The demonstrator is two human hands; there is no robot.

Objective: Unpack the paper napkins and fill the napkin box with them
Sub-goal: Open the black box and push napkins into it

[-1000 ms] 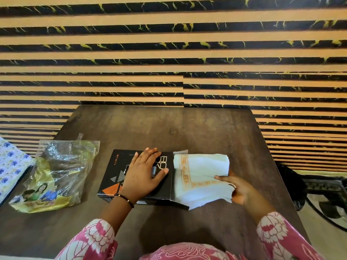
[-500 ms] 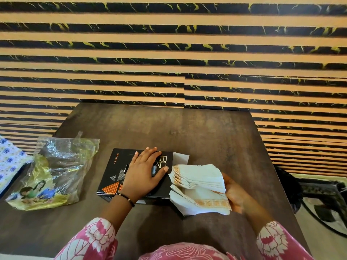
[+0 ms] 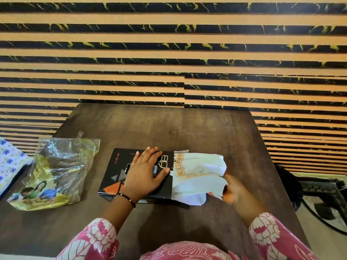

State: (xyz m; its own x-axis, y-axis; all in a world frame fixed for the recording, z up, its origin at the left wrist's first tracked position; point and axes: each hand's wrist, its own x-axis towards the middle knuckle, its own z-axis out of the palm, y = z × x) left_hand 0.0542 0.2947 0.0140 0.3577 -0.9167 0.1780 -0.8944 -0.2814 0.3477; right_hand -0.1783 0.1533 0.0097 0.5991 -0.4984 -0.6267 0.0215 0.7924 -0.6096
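At centre: dark wood table [image 3: 187, 128], against black-and-tan striped wall [image 3: 169, 53]. Black napkin box [image 3: 112, 177] lying flat; left hand [image 3: 144, 173] spread flat on lid, gripping nothing. Napkins [image 3: 199, 166] at box's 3 o'clock end, right hand [image 3: 232, 192] grasping stack. Empty plastic wrapper [image 3: 56, 171] at 9 o'clock.

Counts from my feed: one napkin box [image 3: 114, 171], black, centre of the table [image 3: 187, 128]. One stack of napkins [image 3: 197, 166] at the box's 3 o'clock end; I can't count individual sheets. One empty plastic wrapper [image 3: 56, 171] at 9 o'clock. Two hands: left hand [image 3: 144, 173], right hand [image 3: 232, 192]. One bracelet [image 3: 128, 198], left wrist. One floral cloth [image 3: 9, 162], far 9 o'clock edge.
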